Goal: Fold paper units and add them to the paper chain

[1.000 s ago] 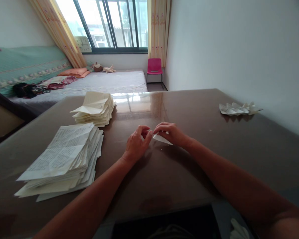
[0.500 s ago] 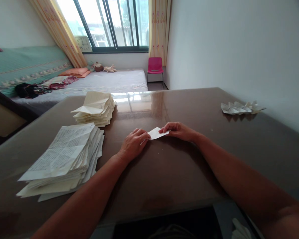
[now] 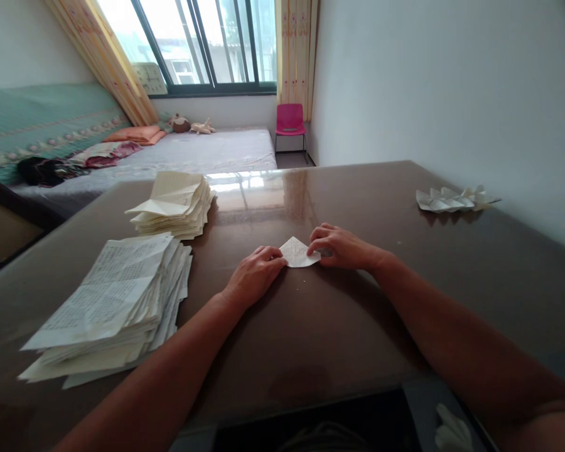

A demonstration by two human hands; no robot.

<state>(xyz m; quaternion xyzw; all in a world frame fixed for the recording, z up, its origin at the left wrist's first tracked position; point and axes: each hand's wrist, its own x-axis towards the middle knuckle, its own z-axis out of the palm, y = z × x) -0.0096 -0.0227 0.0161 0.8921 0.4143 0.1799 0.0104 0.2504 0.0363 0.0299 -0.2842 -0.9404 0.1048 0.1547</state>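
Observation:
A small folded sheet of paper (image 3: 296, 252) with writing on it sits between my hands over the middle of the table. Its upper edge comes to a point. My left hand (image 3: 258, 269) pinches the paper's left corner, fingers together. The right corner is held by my right hand (image 3: 341, 246), its fingers curled and thumb beneath. To the left lies a stack of handwritten sheets (image 3: 108, 295), loosely piled with uneven edges. Behind it stands a second stack of cream paper (image 3: 176, 204), its top sheet creased.
Folded paper pieces (image 3: 454, 199) stand in a row at the table's right side, near the wall. The glossy brown table (image 3: 348, 351) reflects the window. Beyond it are a bed (image 3: 230, 147) and a pink chair (image 3: 290, 120). A dark chair back (image 3: 9, 220) borders the left.
The paper has turned from a slanted strip to a pointed shape with its writing showing. My right hand has shifted slightly, fingers more bent. The view has moved a little.

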